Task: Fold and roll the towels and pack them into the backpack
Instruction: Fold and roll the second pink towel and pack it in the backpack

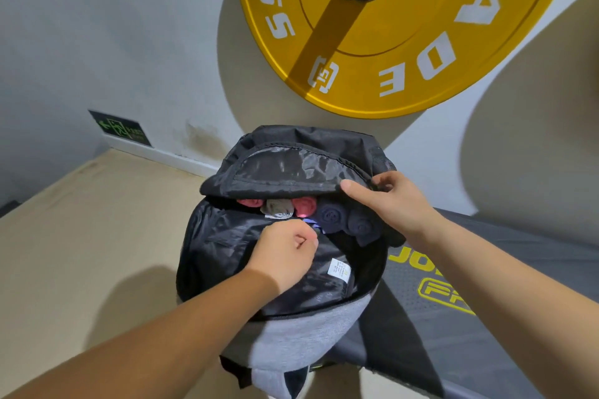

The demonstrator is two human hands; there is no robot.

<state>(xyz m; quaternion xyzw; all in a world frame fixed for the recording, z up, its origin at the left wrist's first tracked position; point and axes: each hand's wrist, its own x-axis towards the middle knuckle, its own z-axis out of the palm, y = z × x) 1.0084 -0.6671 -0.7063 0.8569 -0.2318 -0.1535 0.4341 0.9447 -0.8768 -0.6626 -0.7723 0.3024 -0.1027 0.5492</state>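
Note:
A grey and black backpack (301,330) stands open on the end of a padded bench. Rolled towels lie side by side inside its mouth: a red roll (250,203), a grey roll (278,208), another red roll (305,206) and two dark navy rolls (332,216). My left hand (285,253) is curled over the front lining and pinches the bag's front edge near a small blue tag. My right hand (387,199) pinches the edge of the black top flap (285,165) at its right side, thumb stretched along the rim.
The dark bench pad (505,285) with yellow lettering runs to the right under the bag. A large yellow weight plate (398,42) hangs on the wall just above. Beige floor (81,236) lies to the left, with a green exit sign (120,128) low on the wall.

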